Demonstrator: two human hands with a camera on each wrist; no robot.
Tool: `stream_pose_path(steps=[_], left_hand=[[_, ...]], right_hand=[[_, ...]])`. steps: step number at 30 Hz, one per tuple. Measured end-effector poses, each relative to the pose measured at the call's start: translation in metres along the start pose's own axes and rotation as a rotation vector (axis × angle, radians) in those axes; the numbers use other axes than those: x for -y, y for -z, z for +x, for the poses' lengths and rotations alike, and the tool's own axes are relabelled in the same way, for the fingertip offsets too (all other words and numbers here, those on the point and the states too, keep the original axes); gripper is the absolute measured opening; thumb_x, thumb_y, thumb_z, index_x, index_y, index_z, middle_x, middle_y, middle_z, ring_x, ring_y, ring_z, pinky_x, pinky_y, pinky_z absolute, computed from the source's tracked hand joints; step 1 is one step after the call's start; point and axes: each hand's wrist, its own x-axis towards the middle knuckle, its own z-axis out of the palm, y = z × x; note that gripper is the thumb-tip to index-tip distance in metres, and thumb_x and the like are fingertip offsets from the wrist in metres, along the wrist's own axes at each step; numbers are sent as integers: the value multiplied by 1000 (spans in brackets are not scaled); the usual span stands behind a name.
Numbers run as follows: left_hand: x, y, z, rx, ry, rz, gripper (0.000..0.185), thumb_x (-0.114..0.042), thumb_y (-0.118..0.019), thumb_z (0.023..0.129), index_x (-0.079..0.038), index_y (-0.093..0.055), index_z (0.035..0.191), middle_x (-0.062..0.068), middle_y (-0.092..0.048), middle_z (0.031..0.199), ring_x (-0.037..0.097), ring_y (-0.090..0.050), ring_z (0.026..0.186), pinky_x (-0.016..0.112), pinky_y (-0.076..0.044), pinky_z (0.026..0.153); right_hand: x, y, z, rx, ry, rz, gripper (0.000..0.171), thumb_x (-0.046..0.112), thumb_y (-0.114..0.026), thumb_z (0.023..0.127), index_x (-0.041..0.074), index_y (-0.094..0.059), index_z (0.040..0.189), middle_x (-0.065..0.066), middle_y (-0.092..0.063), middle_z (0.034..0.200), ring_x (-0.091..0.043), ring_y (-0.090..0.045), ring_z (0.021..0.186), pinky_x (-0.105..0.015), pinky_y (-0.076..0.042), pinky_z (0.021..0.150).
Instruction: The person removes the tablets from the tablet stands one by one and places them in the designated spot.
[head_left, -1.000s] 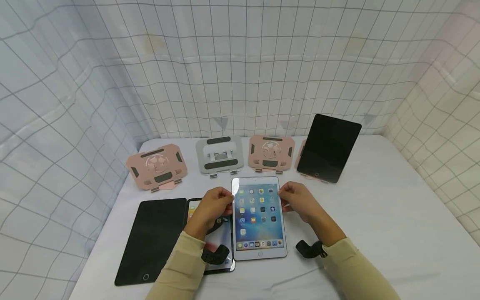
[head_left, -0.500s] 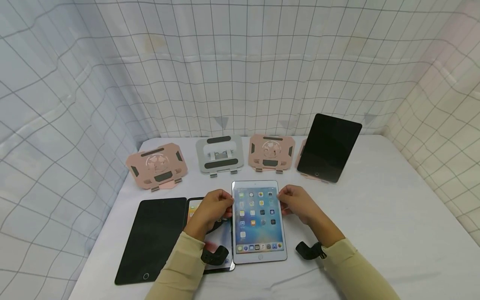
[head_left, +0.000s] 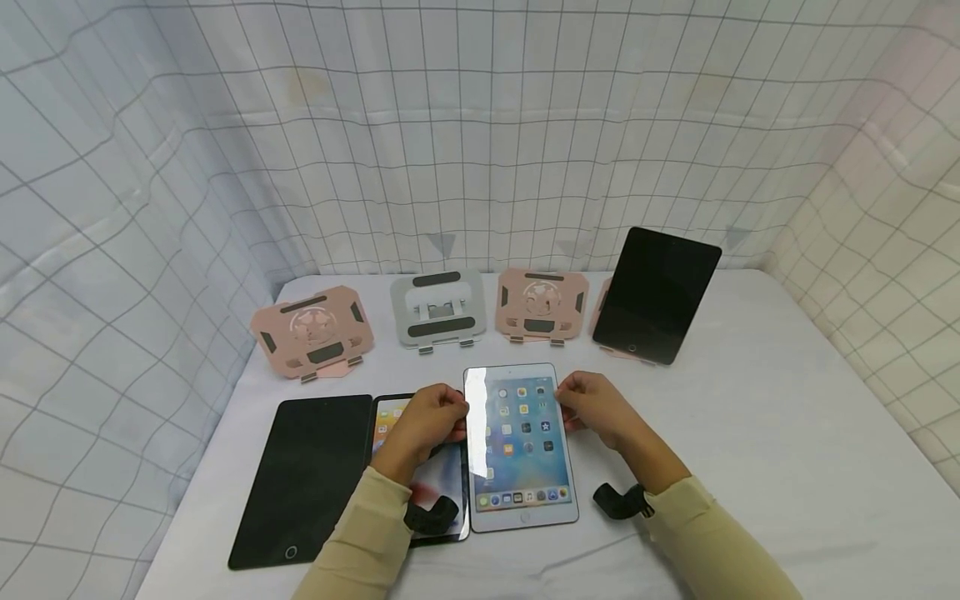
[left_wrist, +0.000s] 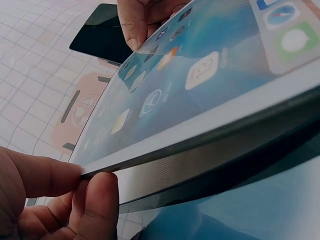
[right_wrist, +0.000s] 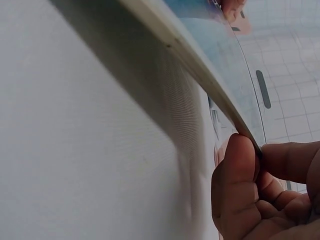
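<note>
A white tablet point(head_left: 519, 446) with a lit icon screen is tilted up at its far end above the white table point(head_left: 750, 433). My left hand point(head_left: 429, 421) pinches its left edge near the top, thumb over fingers, as the left wrist view shows with the left hand point(left_wrist: 65, 200) on the tablet point(left_wrist: 200, 80). My right hand point(head_left: 592, 407) pinches the right edge, seen close in the right wrist view as the right hand point(right_wrist: 255, 195) on the tablet's rim point(right_wrist: 200, 65).
A dark tablet point(head_left: 303, 479) and a lit black tablet point(head_left: 438, 483) lie to the left. At the back stand a pink stand point(head_left: 312, 332), a grey stand point(head_left: 437, 308), another pink stand point(head_left: 542, 305) and a dark tablet point(head_left: 654, 296) propped upright. Gridded cloth walls surround the table.
The white tablet has shifted slightly toward me and its far end has lifted, with both hands staying on its edges.
</note>
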Motion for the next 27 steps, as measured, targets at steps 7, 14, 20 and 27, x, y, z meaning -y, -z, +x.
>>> stream_pose_path(steps=[7,14,20,27], left_hand=[[1,-1,-1,-46,-26,85,6,-2,-58,93,3,-59,96,9,-58,80,15,-57,65,24,-53,58],[2,-3,-1,-80,-72,254,3,-1,-58,90,1,-60,92,8,-61,74,15,-58,61,26,-51,56],[1,-3,-1,-112,-137,406,3,-3,-60,88,-2,-60,85,4,-61,67,14,-57,58,27,-47,54],[1,-4,0,-166,-165,563,5,-6,-62,86,-6,-64,82,4,-61,75,20,-56,70,31,-46,59]], right_hand=[[-1,0,2,13,0,-32,12,8,-54,101,-2,-58,104,-13,-58,88,-20,-57,72,-27,-53,61],[-6,1,5,20,28,-77,11,7,-56,99,-3,-60,99,-12,-60,84,-19,-57,70,-26,-53,60],[-6,2,8,26,18,-134,11,8,-59,98,-2,-61,98,-12,-60,81,-19,-57,68,-25,-52,60],[-4,1,10,32,42,-218,10,7,-59,97,-1,-63,93,-10,-60,75,-17,-57,64,-26,-50,58]])
